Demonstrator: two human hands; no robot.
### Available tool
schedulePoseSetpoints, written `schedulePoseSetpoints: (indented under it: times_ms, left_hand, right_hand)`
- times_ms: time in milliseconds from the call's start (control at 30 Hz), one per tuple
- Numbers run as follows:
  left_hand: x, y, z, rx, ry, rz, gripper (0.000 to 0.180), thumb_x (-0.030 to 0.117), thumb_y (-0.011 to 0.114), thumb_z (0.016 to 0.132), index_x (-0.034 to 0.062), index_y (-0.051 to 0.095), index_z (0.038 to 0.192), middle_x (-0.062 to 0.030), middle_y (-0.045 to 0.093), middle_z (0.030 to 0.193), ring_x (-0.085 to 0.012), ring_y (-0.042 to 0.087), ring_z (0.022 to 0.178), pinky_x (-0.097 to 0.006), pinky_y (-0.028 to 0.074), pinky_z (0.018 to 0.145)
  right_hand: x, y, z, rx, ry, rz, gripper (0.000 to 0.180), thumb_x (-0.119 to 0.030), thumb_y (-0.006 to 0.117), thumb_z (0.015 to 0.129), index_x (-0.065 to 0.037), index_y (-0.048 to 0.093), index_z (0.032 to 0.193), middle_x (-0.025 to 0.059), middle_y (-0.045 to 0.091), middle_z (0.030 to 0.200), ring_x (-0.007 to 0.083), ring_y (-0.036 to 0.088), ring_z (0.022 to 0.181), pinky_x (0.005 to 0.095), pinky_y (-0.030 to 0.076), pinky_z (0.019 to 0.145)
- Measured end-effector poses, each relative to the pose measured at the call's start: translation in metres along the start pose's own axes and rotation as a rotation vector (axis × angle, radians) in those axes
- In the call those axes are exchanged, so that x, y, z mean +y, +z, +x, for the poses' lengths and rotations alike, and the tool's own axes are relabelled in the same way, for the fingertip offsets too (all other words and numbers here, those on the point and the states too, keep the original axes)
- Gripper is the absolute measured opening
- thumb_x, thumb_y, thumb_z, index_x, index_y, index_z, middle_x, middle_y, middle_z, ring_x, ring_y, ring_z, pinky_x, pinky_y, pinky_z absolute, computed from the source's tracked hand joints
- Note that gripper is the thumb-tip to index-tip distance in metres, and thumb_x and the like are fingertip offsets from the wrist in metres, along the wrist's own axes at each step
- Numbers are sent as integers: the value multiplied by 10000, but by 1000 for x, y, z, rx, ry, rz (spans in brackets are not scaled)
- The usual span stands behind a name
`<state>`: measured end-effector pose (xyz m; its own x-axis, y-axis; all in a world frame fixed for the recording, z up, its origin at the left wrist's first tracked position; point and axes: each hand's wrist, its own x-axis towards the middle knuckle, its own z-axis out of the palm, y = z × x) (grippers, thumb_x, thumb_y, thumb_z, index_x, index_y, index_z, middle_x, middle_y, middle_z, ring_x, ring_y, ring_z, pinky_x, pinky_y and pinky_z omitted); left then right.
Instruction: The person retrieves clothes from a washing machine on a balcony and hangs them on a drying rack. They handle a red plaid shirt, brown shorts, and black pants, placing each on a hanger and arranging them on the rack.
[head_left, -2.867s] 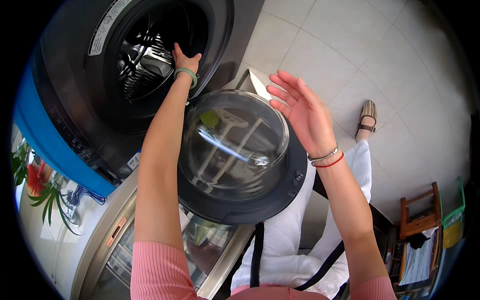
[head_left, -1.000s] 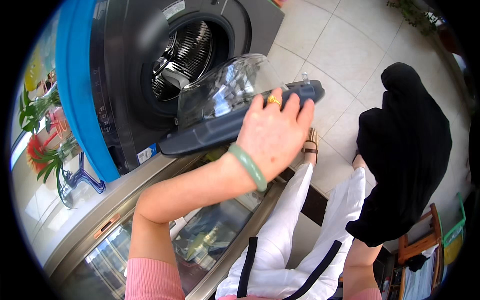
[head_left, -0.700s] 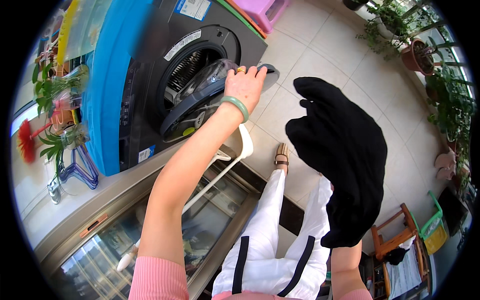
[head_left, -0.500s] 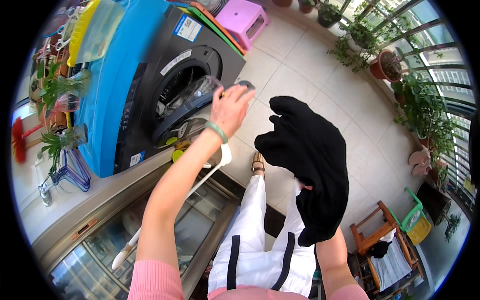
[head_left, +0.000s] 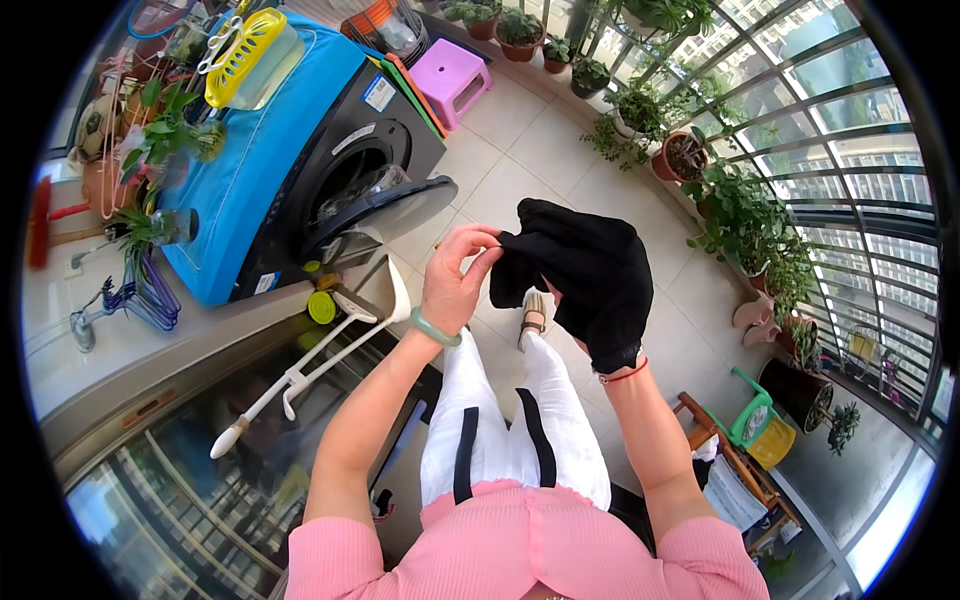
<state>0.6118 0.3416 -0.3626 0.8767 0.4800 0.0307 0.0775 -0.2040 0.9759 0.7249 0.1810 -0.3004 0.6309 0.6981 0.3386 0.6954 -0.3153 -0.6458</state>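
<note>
Pinching the black cloth (head_left: 600, 265) at 1 edge: left hand (head_left: 453, 283). Cloth drapes right of those fingertips, over right hand (head_left: 556, 293) (finger state hidden, can't tell). Risk: weak pinch slipping, cloth dropping to floor (head_left: 555, 150).

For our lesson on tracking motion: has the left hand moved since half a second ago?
Yes: the left hand has moved away from the washing machine and its door, and now pinches the black cloth.

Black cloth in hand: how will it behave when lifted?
Likely floppy: the black cloth hangs in loose folds. Probably not very slippery: its surface looks matte. Might bunch unevenly: the left hand pinches just one edge.
</note>
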Motion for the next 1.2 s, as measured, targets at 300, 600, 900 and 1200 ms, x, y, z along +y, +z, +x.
schedulePoseSetpoints:
  times_ms: [300, 600, 900, 1200]
  left_hand:
    - [85, -83, 23, 556, 50, -38, 125, 158, 526, 993, 39, 530, 953, 40, 488, 787, -43, 402, 686, -198, 354, 618]
    - [121, -85, -10, 456, 402, 533, 212, 186, 696, 861, 59, 569, 973, -60, 602, 962, -213, 590, 799, -322, 468, 693]
    - [109, -28, -69, 156, 166, 199, 274, 93, 696, 821, 48, 547, 1047, -96, 620, 913, -234, 645, 818, -327, 517, 679]
    - [190, -66, -31, -182, -116, -523, 114, 100, 623, 906, 44, 631, 1005, 38, 626, 908, -21, 556, 841, -180, 442, 775]
  right_hand:
    - [36, -42, -34, 178, 1295, 1720, 299, -214, 495, 981, 10, 588, 1154, 130, 659, 1097, 233, 648, 982, 364, 531, 884]
    - [-31, -40, -19, 221, 1202, 1891, 173, -86, 546, 931, 27, 599, 1050, 114, 672, 995, 207, 647, 942, 324, 526, 876]
    - [-98, -37, -16, 201, 1131, 1948, 121, -72, 573, 924, -22, 594, 1032, 104, 642, 985, 202, 614, 903, 313, 516, 836]
    - [-101, -95, -15, 351, 320, 663, 594, -221, 712, 853, -61, 440, 1357, 90, 458, 1363, 212, 561, 1066, 341, 525, 818]
